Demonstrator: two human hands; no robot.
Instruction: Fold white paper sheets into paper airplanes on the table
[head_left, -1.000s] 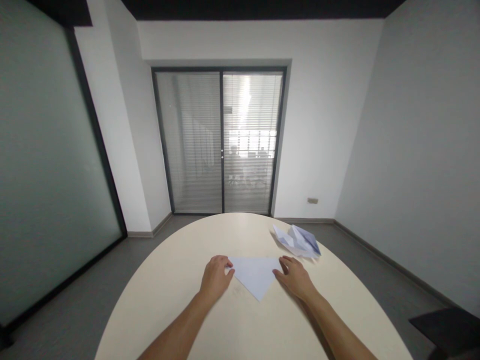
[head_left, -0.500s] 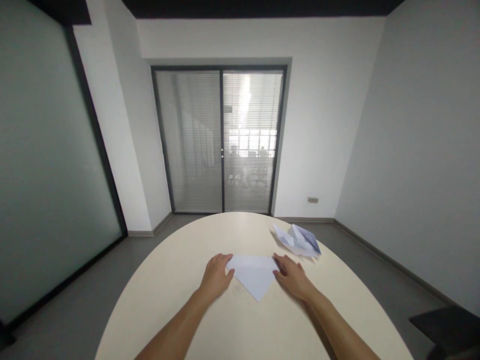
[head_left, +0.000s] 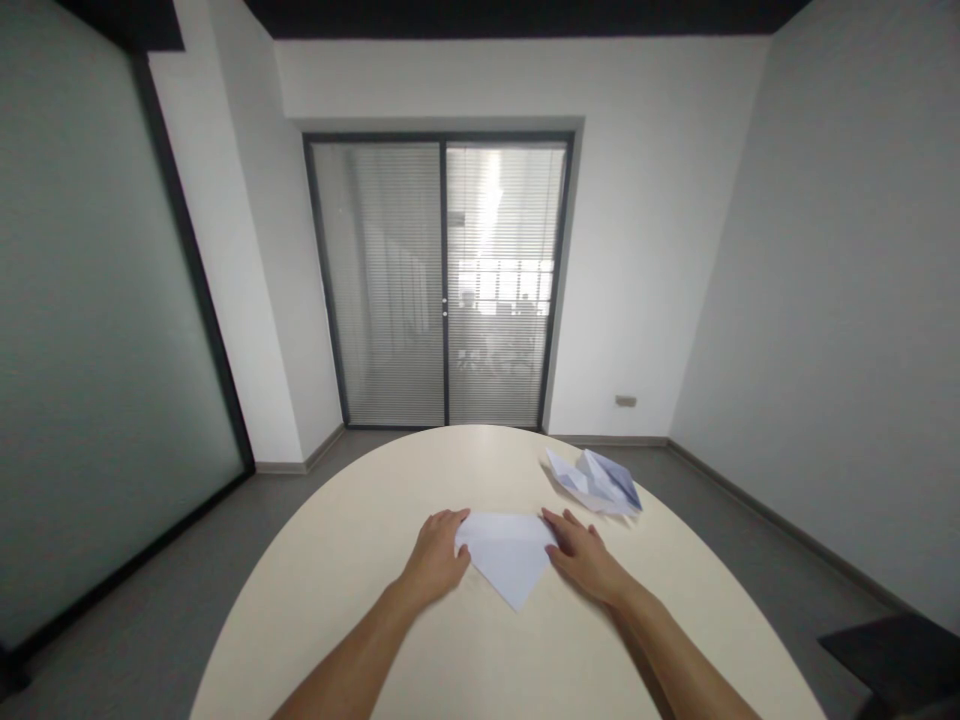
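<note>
A white sheet of paper folded into a triangle lies on the cream table, its point toward me. My left hand rests on the paper's left corner, fingers curled over the edge. My right hand presses the right corner with its fingers laid flat and together. Both corners sit slightly folded inward under my fingers.
A folded white paper model lies at the table's far right. Beyond the table's rounded far edge are a grey floor, a sliding glass door with blinds and frosted glass on the left. A dark object shows at bottom right.
Both hands have moved closer together, drawing the triangle's top corners inward. The paper looks narrower than a second ago.
</note>
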